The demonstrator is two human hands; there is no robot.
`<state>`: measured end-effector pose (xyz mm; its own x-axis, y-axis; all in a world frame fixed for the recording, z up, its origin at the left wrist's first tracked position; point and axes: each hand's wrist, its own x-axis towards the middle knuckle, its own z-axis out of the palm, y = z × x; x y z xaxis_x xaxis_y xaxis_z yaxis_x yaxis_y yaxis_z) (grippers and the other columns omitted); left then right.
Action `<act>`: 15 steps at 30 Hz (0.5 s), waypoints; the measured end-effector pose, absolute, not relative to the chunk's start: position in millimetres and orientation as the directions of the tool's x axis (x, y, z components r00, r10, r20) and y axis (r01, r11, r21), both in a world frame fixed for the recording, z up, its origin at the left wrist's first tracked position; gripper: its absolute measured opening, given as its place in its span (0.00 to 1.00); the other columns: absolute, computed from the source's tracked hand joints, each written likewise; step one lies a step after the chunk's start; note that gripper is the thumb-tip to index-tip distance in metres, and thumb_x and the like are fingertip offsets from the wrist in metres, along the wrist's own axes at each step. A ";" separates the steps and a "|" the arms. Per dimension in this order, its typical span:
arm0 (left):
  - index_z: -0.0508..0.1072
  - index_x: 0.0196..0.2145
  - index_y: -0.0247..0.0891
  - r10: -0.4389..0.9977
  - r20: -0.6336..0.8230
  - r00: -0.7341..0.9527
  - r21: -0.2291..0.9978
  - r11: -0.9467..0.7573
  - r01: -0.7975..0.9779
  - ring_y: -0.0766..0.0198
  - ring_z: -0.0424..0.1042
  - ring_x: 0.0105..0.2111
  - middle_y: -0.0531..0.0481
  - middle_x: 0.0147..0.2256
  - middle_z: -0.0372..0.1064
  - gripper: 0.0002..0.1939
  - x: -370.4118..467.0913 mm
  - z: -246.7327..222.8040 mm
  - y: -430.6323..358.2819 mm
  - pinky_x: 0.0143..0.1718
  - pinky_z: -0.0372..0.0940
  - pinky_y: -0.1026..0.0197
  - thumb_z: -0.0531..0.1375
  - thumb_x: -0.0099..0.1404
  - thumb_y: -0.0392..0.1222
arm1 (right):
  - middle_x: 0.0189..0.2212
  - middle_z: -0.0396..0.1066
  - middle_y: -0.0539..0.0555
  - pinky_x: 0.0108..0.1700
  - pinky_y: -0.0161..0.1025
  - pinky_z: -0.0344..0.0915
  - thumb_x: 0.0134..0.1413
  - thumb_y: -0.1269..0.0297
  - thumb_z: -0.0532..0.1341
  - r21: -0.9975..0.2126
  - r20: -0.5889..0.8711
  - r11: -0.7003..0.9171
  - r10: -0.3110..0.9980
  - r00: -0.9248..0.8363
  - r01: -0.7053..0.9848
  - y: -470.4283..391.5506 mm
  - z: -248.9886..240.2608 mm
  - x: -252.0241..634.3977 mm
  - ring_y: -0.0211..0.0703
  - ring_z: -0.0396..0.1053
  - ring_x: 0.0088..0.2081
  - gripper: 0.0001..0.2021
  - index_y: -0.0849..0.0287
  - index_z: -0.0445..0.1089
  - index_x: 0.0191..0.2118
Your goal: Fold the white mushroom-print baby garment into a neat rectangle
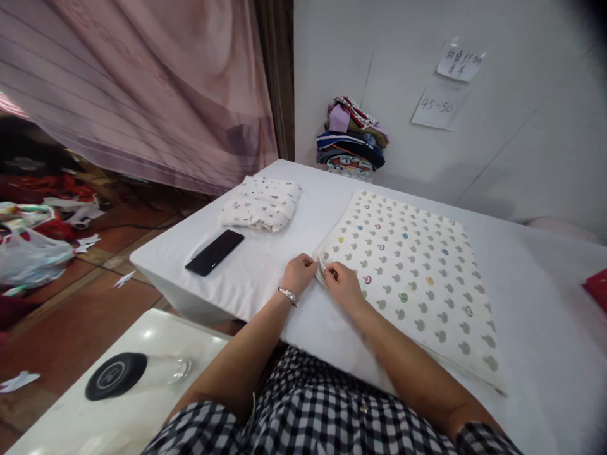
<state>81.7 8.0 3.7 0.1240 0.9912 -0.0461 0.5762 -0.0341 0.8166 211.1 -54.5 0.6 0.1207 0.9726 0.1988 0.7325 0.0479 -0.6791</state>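
A white cloth with grey and coloured mushroom-like prints [412,253] lies flat in layers on the white-covered table. My left hand [300,273], with a bracelet at the wrist, pinches the cloth's near left corner. Just right of it, my right hand [342,284] has its fingers closed on the same edge, where the layers part slightly. Farther left on the table rests a folded white cloth with small prints [262,203], apart from both hands.
A black phone [215,252] lies near the table's left edge. Behind the table is a clothes stack [353,139] against the wall. At lower left stands a white stool-like surface [156,341] bearing a black round object [116,376]. Plastic bags [33,253] sit on the floor.
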 end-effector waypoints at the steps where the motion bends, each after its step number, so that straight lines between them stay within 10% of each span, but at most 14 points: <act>1: 0.69 0.24 0.37 0.991 -0.045 0.123 0.823 -0.033 0.567 0.67 0.67 0.26 0.54 0.23 0.69 0.04 81.2 2.9 8.7 0.28 0.58 0.66 0.57 0.53 0.39 | 0.29 0.69 0.50 0.33 0.33 0.57 0.55 0.65 0.52 -0.681 0.226 0.061 0.965 0.130 0.730 -55.1 -0.1 209.8 0.37 0.64 0.30 0.08 0.57 0.67 0.32; 15: 0.67 0.23 0.38 0.990 -0.042 0.137 0.848 -0.038 0.529 0.67 0.66 0.25 0.55 0.21 0.66 0.02 80.7 3.4 8.3 0.28 0.58 0.66 0.56 0.51 0.37 | 0.35 0.68 0.51 0.36 0.34 0.57 0.56 0.68 0.51 -0.507 0.253 0.132 0.967 0.001 0.852 -58.7 -7.0 200.7 0.39 0.65 0.35 0.08 0.56 0.66 0.39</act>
<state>80.7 8.3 3.4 0.1375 0.9896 -0.0417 0.5289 -0.0378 0.8479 200.7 -58.7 -7.0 0.0010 0.9674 0.2534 0.8518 0.1319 -0.5070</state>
